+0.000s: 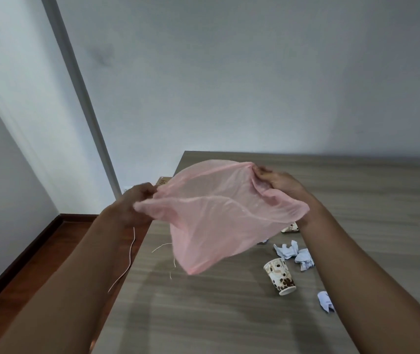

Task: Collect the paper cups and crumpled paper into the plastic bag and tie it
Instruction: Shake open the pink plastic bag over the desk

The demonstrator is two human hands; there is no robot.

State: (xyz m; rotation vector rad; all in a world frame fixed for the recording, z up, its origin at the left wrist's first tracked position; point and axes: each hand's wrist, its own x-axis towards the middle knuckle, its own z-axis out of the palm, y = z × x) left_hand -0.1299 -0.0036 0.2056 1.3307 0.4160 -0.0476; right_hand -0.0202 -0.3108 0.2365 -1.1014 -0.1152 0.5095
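A thin pink plastic bag hangs in the air above the table, its mouth stretched wide between both hands. My left hand pinches the rim on the left and my right hand pinches it on the right. Below, a patterned paper cup lies on its side on the table. A second cup shows only partly under the bag and my right wrist. Crumpled pale-blue papers lie beside the cups, and another wad sits nearer to me.
The grey wooden table stands against a white wall, its left edge running past my left arm. A thin white string dangles over that edge. Dark wooden floor lies to the left.
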